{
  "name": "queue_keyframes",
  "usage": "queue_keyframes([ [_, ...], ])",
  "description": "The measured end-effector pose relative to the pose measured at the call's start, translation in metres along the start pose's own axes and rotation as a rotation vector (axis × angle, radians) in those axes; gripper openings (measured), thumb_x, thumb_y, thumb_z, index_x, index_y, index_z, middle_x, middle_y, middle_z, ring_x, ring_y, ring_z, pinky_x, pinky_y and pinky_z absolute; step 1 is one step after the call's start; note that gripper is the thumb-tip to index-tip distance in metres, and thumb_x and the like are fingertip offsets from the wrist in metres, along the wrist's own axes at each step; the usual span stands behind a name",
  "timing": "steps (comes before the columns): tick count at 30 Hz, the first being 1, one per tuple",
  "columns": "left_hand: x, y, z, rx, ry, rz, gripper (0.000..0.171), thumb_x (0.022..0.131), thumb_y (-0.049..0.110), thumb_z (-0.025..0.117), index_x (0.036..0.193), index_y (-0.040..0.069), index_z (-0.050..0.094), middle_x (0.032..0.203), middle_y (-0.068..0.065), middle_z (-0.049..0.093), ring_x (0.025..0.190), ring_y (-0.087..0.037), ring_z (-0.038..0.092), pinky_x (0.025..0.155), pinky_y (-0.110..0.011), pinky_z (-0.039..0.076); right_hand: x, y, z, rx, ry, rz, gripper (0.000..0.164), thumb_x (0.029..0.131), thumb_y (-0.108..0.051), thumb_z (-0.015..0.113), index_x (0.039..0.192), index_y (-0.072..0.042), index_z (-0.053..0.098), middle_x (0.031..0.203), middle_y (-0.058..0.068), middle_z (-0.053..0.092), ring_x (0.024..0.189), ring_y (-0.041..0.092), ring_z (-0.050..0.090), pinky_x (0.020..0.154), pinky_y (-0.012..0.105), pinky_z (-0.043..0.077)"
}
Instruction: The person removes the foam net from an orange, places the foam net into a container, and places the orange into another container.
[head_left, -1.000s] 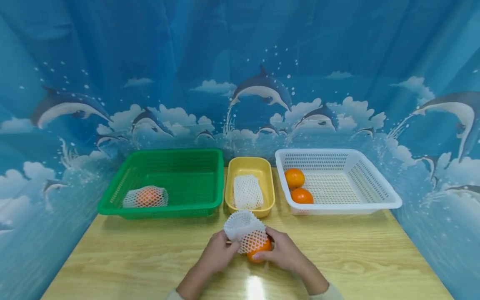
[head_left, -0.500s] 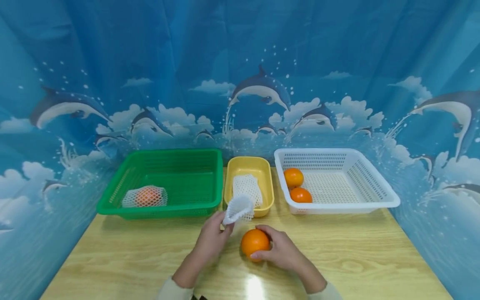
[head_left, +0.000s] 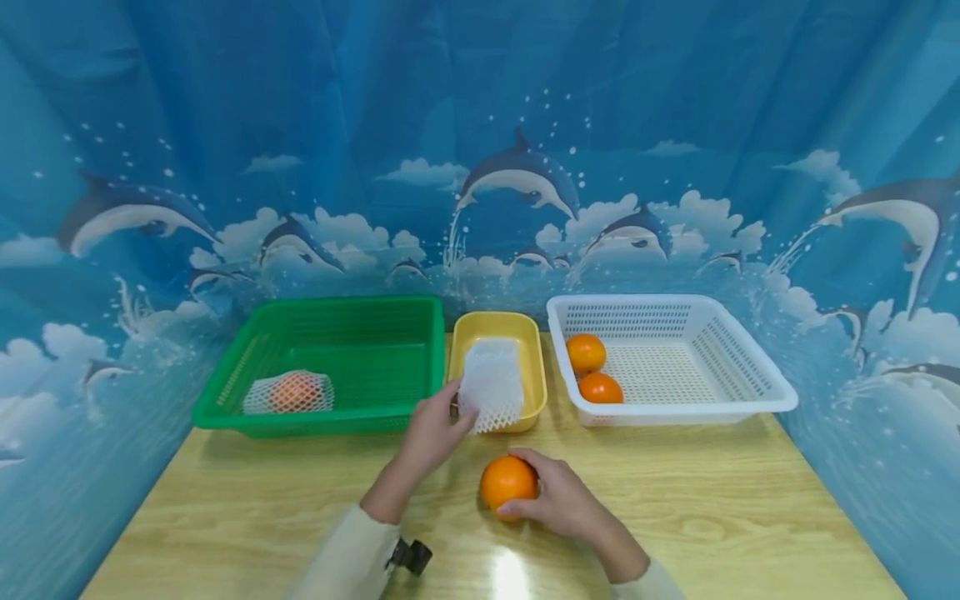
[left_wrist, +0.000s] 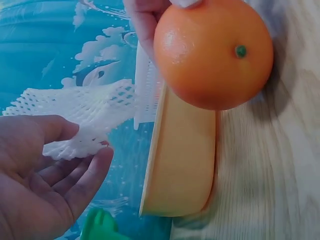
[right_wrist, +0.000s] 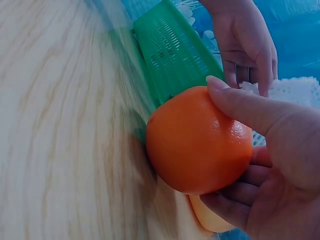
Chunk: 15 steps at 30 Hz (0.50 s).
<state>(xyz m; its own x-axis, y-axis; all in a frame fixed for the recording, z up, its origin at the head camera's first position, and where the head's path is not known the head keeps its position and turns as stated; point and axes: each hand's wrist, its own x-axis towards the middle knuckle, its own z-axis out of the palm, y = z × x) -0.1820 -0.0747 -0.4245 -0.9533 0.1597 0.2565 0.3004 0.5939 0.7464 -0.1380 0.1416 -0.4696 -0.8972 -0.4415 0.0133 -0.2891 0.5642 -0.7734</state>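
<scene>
My left hand (head_left: 435,427) pinches a white foam fruit net (left_wrist: 92,107) by its edge, at the front of the yellow tray (head_left: 534,358). In the head view the net overlaps the tray, so other netting in it is mostly hidden. On the wooden table in front of the tray, my right hand (head_left: 558,496) grips a bare orange (head_left: 507,486), thumb on the near side and fingers round the far side. Up close in the right wrist view, the orange (right_wrist: 195,142) sits between thumb and fingers. The left wrist view shows a green stem spot on the orange (left_wrist: 215,60).
A green basket (head_left: 352,423) at the left holds an orange in a foam net (head_left: 295,392). The white basket (head_left: 682,409) at the right holds two bare oranges (head_left: 586,354) along its left wall. Behind the table hangs a blue dolphin curtain (head_left: 480,167).
The foam net has come off the orange in my left hand, which has moved forward with it to the yellow tray. My right hand has kept the orange in about the same place.
</scene>
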Motion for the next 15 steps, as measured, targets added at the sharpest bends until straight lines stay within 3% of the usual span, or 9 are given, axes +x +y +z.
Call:
queue_keyframes([
  [5, 0.012, 0.001, 0.009, -0.052, -0.032, -0.079, 0.051, 0.094, 0.015, 0.065, 0.138, -0.002, 0.048, 0.103, -0.014, 0.065, 0.087, -0.021, 0.062, 0.070, -0.032, 0.055, 0.000, 0.002, -0.001, -0.004, -0.010, 0.000, 0.080, 0.077, -0.045, 0.080, 0.137, -0.001, 0.051, 0.129, 0.016, 0.060, 0.111, 0.028, 0.058, 0.095, 0.050, 0.047],
  [11, 0.028, -0.002, 0.020, -0.102, -0.055, -0.120, 0.053, 0.094, 0.016, 0.064, 0.142, 0.001, 0.046, 0.081, -0.007, 0.055, 0.069, -0.016, 0.048, 0.059, -0.028, 0.044, 0.001, 0.003, -0.001, -0.005, -0.020, 0.007, 0.081, 0.077, -0.046, 0.080, 0.137, -0.001, 0.050, 0.130, 0.015, 0.060, 0.111, 0.026, 0.059, 0.097, 0.050, 0.047],
  [15, 0.035, -0.004, 0.025, -0.105, -0.050, -0.137, 0.055, 0.093, 0.016, 0.066, 0.143, 0.003, 0.046, 0.096, -0.012, 0.063, 0.083, -0.021, 0.059, 0.070, -0.035, 0.054, 0.001, 0.003, -0.001, -0.012, -0.016, 0.016, 0.082, 0.076, -0.048, 0.079, 0.138, -0.003, 0.050, 0.130, 0.013, 0.060, 0.112, 0.025, 0.058, 0.097, 0.050, 0.046],
])
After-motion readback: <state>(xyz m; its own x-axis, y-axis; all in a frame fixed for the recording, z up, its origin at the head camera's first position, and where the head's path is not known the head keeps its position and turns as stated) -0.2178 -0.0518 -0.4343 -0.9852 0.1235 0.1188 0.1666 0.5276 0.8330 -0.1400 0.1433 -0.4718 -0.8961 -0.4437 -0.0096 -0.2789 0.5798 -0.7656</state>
